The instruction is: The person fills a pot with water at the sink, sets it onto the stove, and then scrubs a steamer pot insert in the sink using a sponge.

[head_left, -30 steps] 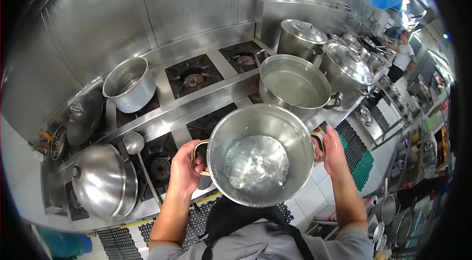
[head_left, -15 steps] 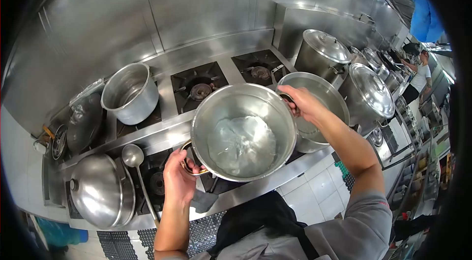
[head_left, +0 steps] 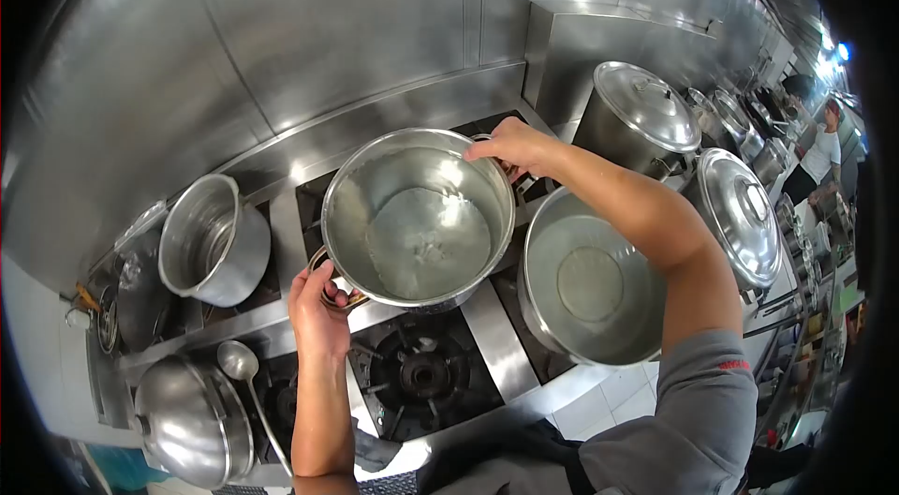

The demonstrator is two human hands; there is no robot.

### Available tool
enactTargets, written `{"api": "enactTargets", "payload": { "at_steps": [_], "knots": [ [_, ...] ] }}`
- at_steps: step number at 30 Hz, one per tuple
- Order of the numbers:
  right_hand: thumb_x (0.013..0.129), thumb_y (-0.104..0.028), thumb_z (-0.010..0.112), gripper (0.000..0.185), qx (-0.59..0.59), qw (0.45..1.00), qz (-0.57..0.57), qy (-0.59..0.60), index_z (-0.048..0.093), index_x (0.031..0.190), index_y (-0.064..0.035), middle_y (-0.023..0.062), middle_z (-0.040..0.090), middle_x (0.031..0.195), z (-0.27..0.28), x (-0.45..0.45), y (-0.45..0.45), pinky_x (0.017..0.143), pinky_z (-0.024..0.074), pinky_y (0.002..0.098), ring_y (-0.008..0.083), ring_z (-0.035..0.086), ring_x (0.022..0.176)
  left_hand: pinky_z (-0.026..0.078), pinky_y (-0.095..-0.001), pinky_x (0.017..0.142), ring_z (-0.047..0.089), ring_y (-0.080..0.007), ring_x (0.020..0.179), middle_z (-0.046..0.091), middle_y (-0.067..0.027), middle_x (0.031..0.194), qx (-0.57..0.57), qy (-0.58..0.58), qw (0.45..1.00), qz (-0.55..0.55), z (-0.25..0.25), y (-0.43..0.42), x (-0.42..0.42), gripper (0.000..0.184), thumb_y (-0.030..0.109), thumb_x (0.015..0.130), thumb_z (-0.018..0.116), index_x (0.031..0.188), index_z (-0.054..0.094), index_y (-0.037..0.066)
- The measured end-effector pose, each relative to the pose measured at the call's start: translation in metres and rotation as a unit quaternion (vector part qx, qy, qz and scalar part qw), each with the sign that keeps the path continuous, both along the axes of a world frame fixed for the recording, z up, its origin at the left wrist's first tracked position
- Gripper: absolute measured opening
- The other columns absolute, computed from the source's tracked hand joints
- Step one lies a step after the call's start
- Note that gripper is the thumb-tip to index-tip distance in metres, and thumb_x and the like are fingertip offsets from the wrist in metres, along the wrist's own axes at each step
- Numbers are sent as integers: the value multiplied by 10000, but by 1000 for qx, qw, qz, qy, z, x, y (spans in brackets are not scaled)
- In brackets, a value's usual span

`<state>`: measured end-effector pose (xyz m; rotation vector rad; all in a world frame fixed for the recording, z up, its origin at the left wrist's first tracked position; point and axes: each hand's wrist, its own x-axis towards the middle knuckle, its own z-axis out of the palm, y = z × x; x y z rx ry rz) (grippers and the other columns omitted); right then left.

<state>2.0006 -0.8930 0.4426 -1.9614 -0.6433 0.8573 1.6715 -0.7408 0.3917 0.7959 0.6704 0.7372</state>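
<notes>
A large metal stockpot (head_left: pixel 403 161) with clear water in the bottom is between my two hands, over the rear part of the stove. My left hand (head_left: pixel 320 303) is closed round its near-left loop handle. My right hand (head_left: pixel 517 148) grips the handle on the far right side, which is partly hidden by the fingers. Just to the right, under my right forearm, stands a wider pot (head_left: pixel 545 294) with some liquid in it. In front of the held pot a black gas burner (head_left: pixel 423 376) shows.
An open aluminium pot (head_left: pixel 248 256) stands on the left rear burner. A domed metal lid (head_left: pixel 183 420) and a long ladle (head_left: pixel 239 361) lie at front left. Two lidded stockpots (head_left: pixel 646 106) (head_left: pixel 740 214) stand at right. Another person (head_left: pixel 824 153) is far right.
The stockpot has moved away from me toward the rear burners, with both hands still on its handles. The front burner now shows. Its water looks calmer. My view has shifted.
</notes>
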Motion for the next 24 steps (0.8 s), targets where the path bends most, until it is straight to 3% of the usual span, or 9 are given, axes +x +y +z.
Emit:
{"api": "enactTargets", "payload": {
  "at_steps": [4,8,10,14,16,19,24],
  "knots": [
    [746,-305,793,463,3,1000,-14,-3,676,939,99,161,666,809,-8,60,15,629,588,408,243,675,702,398,-237,581,433,-91,615,514,-5,754,22,3,1000,-4,-17,23,68,288,120,851,728,1040,541,8],
    [756,-283,776,411,5,999,-39,0,687,911,87,131,666,796,-21,105,12,612,574,376,205,662,674,380,-223,565,445,-75,634,516,-5,761,28,31,998,-37,-38,45,133,337,141,832,763,1049,544,4],
    [759,-272,770,374,-6,996,-87,-21,696,876,76,111,660,766,-30,128,10,591,559,354,185,648,643,442,-227,566,458,-68,657,533,-22,805,57,63,992,-98,-42,55,162,405,165,806,804,1059,539,-6],
    [724,-250,789,346,0,991,-131,-15,693,851,57,130,669,787,-41,163,1,624,553,370,219,663,687,547,-269,614,469,-72,665,548,-44,858,59,93,989,-101,-47,60,215,458,167,784,829,1070,523,-17],
    [720,-246,790,332,-3,992,-128,-20,694,831,52,118,661,755,-40,182,-7,609,549,371,215,657,658,610,-334,682,488,-96,683,559,-70,902,78,94,984,-131,-53,66,236,501,149,769,838,1087,503,-44],
    [706,-239,791,297,-4,986,-166,-31,691,757,35,83,634,661,-47,195,-7,527,510,344,193,621,562,614,-343,669,520,-124,682,566,-88,908,96,102,984,-114,-48,59,260,524,145,767,838,1091,488,-74],
    [720,-277,790,305,6,981,-183,-59,702,747,13,59,622,652,-58,225,-16,443,422,284,150,577,514,573,-341,697,623,-214,932,614,-202,1023,165,107,973,-121,-53,55,295,619,135,709,810,1124,477,-182]
  ]
}}
